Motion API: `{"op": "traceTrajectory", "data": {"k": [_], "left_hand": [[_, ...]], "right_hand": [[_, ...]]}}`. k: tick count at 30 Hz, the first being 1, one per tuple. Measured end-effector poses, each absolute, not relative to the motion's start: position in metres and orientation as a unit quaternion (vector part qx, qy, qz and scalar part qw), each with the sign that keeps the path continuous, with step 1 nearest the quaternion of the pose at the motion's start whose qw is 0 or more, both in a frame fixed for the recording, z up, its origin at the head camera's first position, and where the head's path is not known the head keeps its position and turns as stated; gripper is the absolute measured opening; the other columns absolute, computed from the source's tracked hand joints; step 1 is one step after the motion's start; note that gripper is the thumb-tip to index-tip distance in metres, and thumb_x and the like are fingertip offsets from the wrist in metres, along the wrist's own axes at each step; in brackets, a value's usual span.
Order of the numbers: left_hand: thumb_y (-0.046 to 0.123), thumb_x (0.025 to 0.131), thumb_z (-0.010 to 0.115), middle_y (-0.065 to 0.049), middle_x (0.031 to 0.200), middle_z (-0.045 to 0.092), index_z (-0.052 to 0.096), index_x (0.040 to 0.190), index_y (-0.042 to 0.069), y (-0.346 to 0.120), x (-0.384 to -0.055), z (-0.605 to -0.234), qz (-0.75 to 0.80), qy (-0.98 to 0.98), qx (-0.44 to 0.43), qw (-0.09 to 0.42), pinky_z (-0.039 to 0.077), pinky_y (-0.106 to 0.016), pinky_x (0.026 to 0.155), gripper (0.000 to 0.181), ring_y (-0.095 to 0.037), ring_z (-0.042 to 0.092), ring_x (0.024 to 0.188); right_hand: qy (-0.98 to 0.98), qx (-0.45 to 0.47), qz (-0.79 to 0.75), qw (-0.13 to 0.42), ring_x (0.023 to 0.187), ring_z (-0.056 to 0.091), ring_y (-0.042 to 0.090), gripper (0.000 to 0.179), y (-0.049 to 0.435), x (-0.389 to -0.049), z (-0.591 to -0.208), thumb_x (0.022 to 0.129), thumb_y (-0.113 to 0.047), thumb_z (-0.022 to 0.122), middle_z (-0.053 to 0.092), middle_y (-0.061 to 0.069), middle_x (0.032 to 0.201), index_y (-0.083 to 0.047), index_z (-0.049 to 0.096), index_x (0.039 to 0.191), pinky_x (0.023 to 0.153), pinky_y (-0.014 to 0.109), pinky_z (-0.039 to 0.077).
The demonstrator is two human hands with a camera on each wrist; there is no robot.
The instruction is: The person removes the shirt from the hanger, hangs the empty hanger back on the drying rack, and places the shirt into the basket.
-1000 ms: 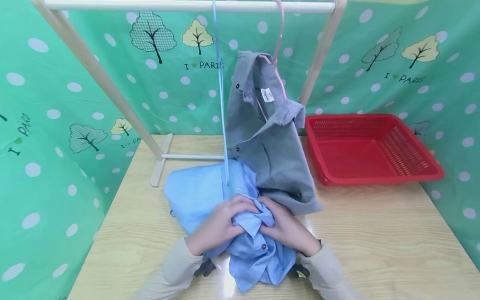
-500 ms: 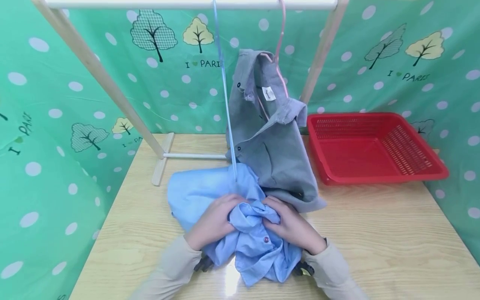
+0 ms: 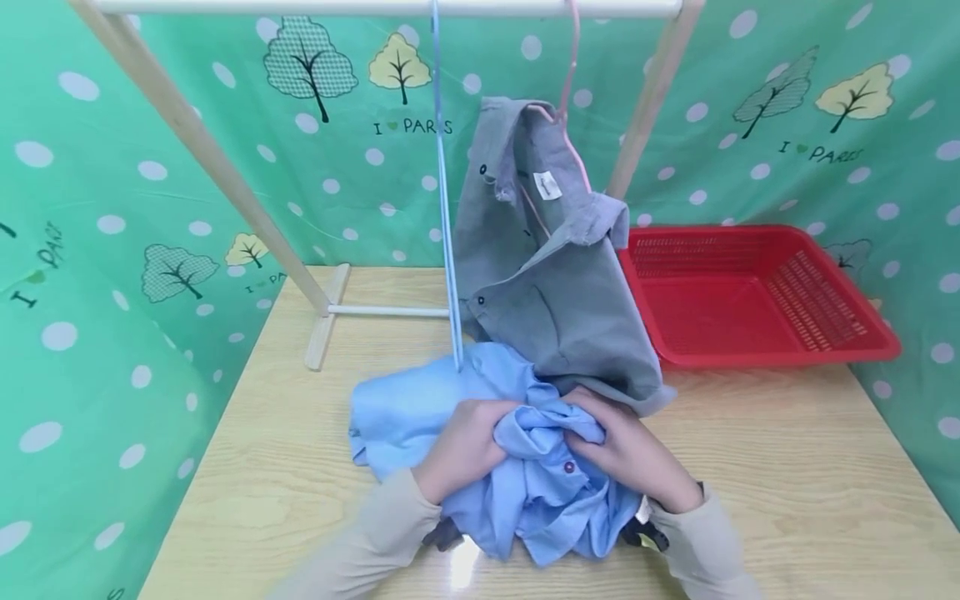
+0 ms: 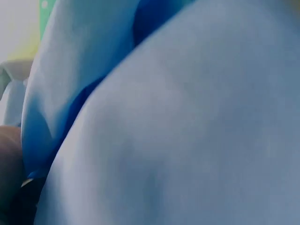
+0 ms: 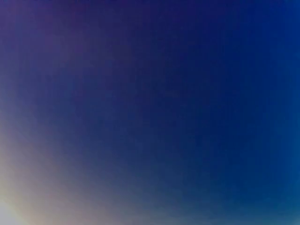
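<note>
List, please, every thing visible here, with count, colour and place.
table: 1, pale wood, beneath
backdrop: 1, green, patterned, around table
rack: 1, white and pale wood, on table
basket: 1, red, on table, right
pink hanger: 1, pink, on rack
blue hanger: 1, light blue, on rack
grey shirt: 1, grey, on pink hanger
blue shirt: 1, light blue, crumpled over table
left hand: 1, gripping blue shirt
right hand: 1, gripping blue shirt
sleeves: 2, beige, on arms
wrist devices: 2, dark, at wrists

Head view: above near side of blue shirt [image 3: 525, 500], facing forward-down across worktop [image 3: 787, 475]. Left wrist view: close against shirt, shared with head. Right wrist view: dark-blue blur, direction unclear.
</note>
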State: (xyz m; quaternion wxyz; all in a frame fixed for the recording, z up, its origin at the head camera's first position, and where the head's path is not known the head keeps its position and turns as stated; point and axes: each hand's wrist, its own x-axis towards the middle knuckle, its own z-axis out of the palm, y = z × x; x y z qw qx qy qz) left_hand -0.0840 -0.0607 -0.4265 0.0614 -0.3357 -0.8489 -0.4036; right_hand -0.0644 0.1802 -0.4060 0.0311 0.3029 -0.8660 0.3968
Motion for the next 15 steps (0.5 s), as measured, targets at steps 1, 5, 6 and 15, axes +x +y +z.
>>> {"op": "traceTrajectory", "data": {"k": [1,5,6,15], "left_hand": [[0.010,0.084,0.071,0.003,0.093,0.075,0.074,0.100,0.014,-0.055,-0.083,-0.426,-0.405,-0.848,-0.336,0.061,0.056,-0.023,0.080,0.016,-0.012,0.071,0.085],[0.009,0.084,0.070,0.003,0.088,0.074,0.073,0.097,0.013,-0.032,-0.080,-0.423,-0.404,-0.847,-0.340,0.061,0.056,-0.023,0.074,0.014,-0.012,0.070,0.079],[0.009,0.084,0.070,0.003,0.087,0.073,0.073,0.097,0.013,-0.026,-0.079,-0.422,-0.405,-0.847,-0.340,0.060,0.056,-0.024,0.073,0.014,-0.012,0.069,0.078],[0.009,0.083,0.072,0.003,0.084,0.071,0.072,0.094,0.013,0.014,-0.070,-0.426,-0.433,-0.836,-0.335,0.035,0.054,-0.017,0.072,0.012,-0.007,0.065,0.075]], "right_hand": [[-0.867,0.301,0.395,0.032,0.090,0.054,0.005,0.038,0.186,-0.064,-0.406,0.086,-0.001,0.074,0.059,-0.012,0.101,-0.019,0.062,0.116,0.083,0.021,0.048],[-0.876,0.291,0.384,0.027,0.091,0.057,0.005,0.041,0.212,-0.063,-0.404,0.084,-0.002,0.076,0.062,-0.011,0.104,-0.020,0.063,0.119,0.087,0.017,0.048],[-0.878,0.287,0.383,0.023,0.091,0.057,0.005,0.042,0.218,-0.062,-0.403,0.084,-0.002,0.076,0.063,-0.010,0.105,-0.019,0.063,0.120,0.088,0.016,0.048],[-0.876,0.275,0.396,0.002,0.093,0.061,0.001,0.040,0.256,-0.054,-0.394,0.079,0.003,0.079,0.068,-0.009,0.105,-0.010,0.068,0.115,0.088,0.009,0.046]]}}
